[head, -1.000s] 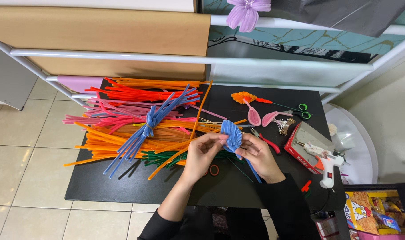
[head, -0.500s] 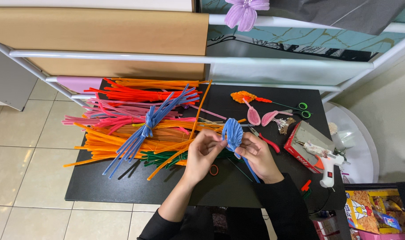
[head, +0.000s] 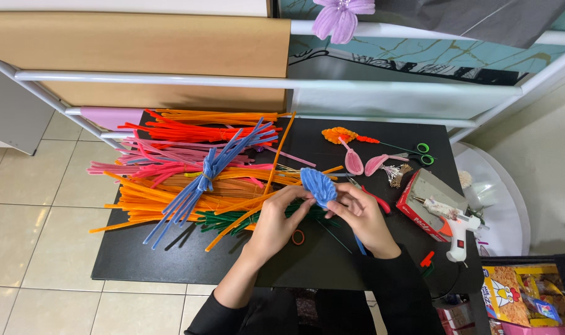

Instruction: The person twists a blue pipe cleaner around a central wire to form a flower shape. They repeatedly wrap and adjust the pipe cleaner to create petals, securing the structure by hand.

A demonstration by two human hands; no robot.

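Note:
Both of my hands hold a blue pipe-cleaner petal (head: pixel 318 186) above a black table (head: pixel 140 267). My left hand (head: pixel 276 220) pinches its lower left edge, fingers reaching up to it. My right hand (head: pixel 363 214) grips the petal's right side, and a blue stem end (head: pixel 360 245) pokes out below that wrist. Just left of my hands lies a big heap of pipe cleaners: a tied blue bundle (head: pixel 205 177), orange ones (head: pixel 171 198), pink ones (head: pixel 152 164), red ones (head: pixel 189 131) and dark green ones (head: pixel 233 220).
Two pink petals (head: pixel 363 164), an orange flower piece (head: pixel 339 133) and green-handled scissors (head: pixel 422 152) lie at the table's back right. A white glue gun (head: pixel 453 226) rests by a red-edged box (head: pixel 428 201). White shelf rails (head: pixel 171 79) run behind. A snack packet (head: pixel 512 291) sits lower right.
The blue petal has shifted slightly in my hands, and my fingers have adjusted their pinch on it. Everything on the table stays put.

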